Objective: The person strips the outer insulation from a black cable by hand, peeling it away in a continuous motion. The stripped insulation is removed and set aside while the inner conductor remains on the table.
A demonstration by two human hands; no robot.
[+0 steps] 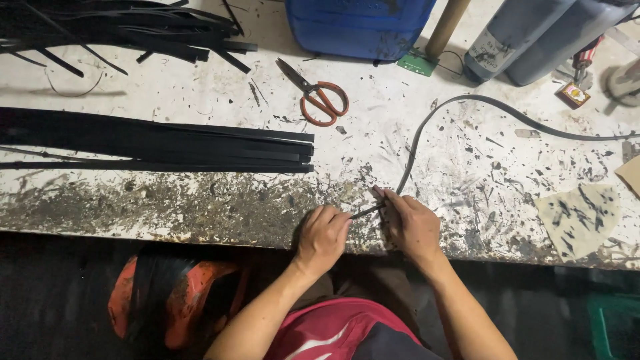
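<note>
Stained white worktop (200, 200); left hand (322, 233), right hand (413, 223) both pinched shut on end of long black rubber strip (427, 127). Orange-handled scissors (320, 99) beyond hands. Step: working strip end; steady grip needed.

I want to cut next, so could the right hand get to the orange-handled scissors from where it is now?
Probably yes. The scissors lie in the open on the worktable, with bare surface between them and the right hand. But that hand and the left hand both pinch the black strip, so it must first let go.
</note>
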